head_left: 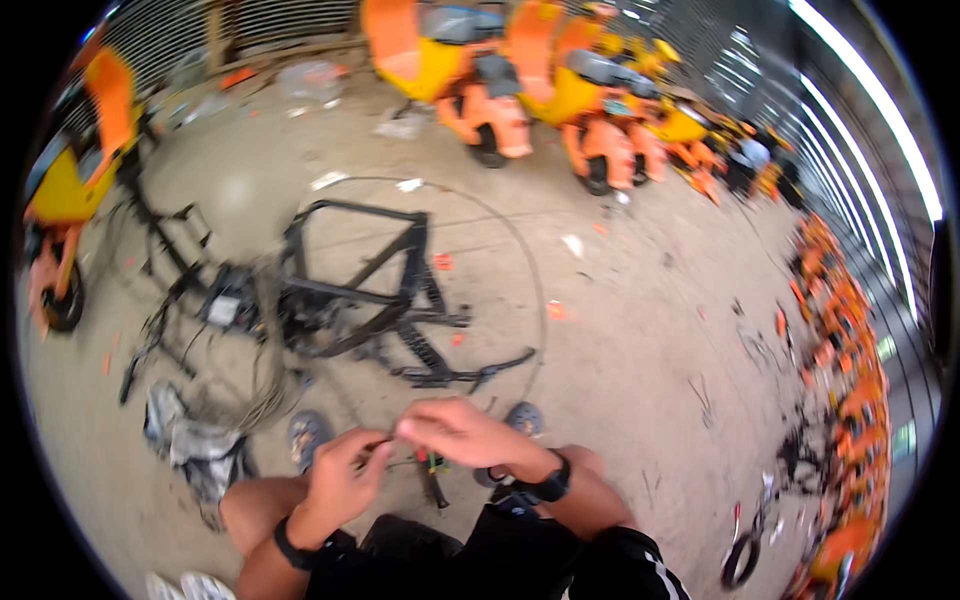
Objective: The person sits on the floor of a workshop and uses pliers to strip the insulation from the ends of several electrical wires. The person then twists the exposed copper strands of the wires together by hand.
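My left hand is closed in a pinch above my lap, on a small dark thing too blurred to name. Close against its fingertips, my right hand has its fingers pressed together; what they hold, if anything, is hidden. Below the hands, a slim dark item with red and yellow-green bits shows between my knees; its kind is unclear. On the floor in front lies a black metal vehicle frame, tipped over, with a handlebar to the left and a bundle of cables by it.
Orange and yellow scooters stand at the back, another at the left. Along the right runs a long heap of orange parts. A grey-black crumpled bag lies left of my foot. A black ring rests at lower right.
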`<action>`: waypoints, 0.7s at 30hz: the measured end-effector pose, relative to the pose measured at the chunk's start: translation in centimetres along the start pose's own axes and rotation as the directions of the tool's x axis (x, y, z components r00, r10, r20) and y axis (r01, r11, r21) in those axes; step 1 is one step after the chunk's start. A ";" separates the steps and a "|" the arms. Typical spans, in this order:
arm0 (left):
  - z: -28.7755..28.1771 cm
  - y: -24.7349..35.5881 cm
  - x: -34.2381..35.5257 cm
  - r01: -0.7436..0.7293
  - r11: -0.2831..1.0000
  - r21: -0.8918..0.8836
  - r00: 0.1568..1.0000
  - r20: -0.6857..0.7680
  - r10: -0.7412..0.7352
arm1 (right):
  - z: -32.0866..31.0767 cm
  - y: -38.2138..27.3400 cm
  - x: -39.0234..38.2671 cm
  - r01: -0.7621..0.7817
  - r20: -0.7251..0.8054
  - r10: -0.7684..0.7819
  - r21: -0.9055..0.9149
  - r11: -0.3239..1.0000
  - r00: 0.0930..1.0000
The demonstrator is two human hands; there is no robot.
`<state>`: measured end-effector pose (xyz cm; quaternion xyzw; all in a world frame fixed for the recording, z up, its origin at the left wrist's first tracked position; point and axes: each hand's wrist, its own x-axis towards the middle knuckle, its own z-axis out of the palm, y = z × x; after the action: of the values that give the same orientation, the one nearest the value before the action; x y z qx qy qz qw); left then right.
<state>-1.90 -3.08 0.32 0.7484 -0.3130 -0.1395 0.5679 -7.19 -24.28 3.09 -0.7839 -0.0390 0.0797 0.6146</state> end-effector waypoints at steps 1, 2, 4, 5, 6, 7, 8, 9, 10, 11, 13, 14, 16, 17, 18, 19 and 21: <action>0.5 -0.7 0.0 -0.002 0.999 -0.041 1.000 -0.021 0.001 | 0.1 0.1 -0.2 0.073 -0.003 -0.073 0.060 0.996 0.997; 0.7 -0.9 0.0 0.006 0.998 -0.055 1.000 -0.011 -0.007 | -0.1 0.3 -0.2 0.107 -0.017 -0.107 0.031 0.994 0.994; 1.4 -0.3 -0.1 0.072 0.994 -0.080 0.997 0.039 -0.069 | -0.1 1.3 -1.1 0.163 -0.029 -0.163 0.005 0.987 0.986; 1.9 0.2 0.0 0.113 0.989 -0.099 0.992 0.068 -0.107 | -0.2 1.5 -1.6 0.160 -0.068 -0.161 -0.020 0.987 0.985; 2.4 0.5 0.1 0.155 0.981 -0.118 0.985 0.092 -0.145 | -0.3 1.6 -2.1 0.155 -0.103 -0.159 -0.046 0.987 0.982; 3.0 0.4 0.2 0.117 0.972 -0.204 0.993 0.040 -0.111 | -0.4 1.7 -2.5 0.148 -0.133 -0.157 -0.073 0.986 0.979; 3.3 0.1 0.4 0.075 0.955 -0.287 0.996 -0.023 -0.085 | -0.1 1.9 -2.4 0.211 -0.159 -0.229 -0.118 0.970 0.960; 3.6 0.4 0.7 0.028 0.930 -0.367 0.994 -0.091 -0.066 | 0.4 2.1 -2.1 0.272 -0.177 -0.300 -0.165 0.948 0.937; 3.7 1.2 0.6 0.104 0.888 -0.448 0.977 -0.122 -0.176 | 0.7 2.2 -1.8 0.330 -0.188 -0.370 -0.213 0.920 0.910; 2.8 1.2 1.2 0.051 0.948 -0.315 0.990 -0.106 -0.089 | 0.7 2.0 -1.2 0.363 -0.194 -0.417 -0.263 0.894 0.888; 1.0 0.7 1.0 -0.028 0.999 -0.027 0.999 -0.045 0.027 | 1.8 1.9 -0.9 0.417 -0.190 -0.489 -0.320 0.851 0.852; 1.0 0.9 1.1 -0.014 1.000 -0.014 0.999 -0.035 0.013 | 2.2 1.7 -1.1 0.366 -0.216 -0.450 -0.338 0.867 0.866; 1.8 0.8 1.2 -0.053 0.999 0.005 0.998 -0.032 0.053 | 2.0 1.9 -1.6 0.355 -0.206 -0.428 -0.315 0.880 0.880; 2.1 1.1 1.0 -0.013 0.998 -0.060 1.000 -0.023 0.011 | 2.1 1.5 -1.9 0.337 -0.202 -0.398 -0.280 0.899 0.895; 2.1 0.8 0.9 -0.004 0.999 -0.045 1.000 -0.006 0.004 | 2.3 1.3 -1.7 0.354 -0.202 -0.412 -0.269 0.896 0.889; 2.1 1.3 0.6 0.046 0.992 -0.121 0.999 0.008 -0.045 | 2.5 0.9 -1.7 0.367 -0.204 -0.423 -0.261 0.893 0.883; 1.8 1.2 0.5 0.107 0.965 -0.241 0.993 0.069 -0.093 | 2.9 0.3 -1.7 0.372 -0.194 -0.417 -0.231 0.899 0.888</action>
<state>-2.94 -4.96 0.98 0.6835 -0.2713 -0.2266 0.6386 -9.39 -21.83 2.22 -0.8174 -0.1311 -0.1460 0.5416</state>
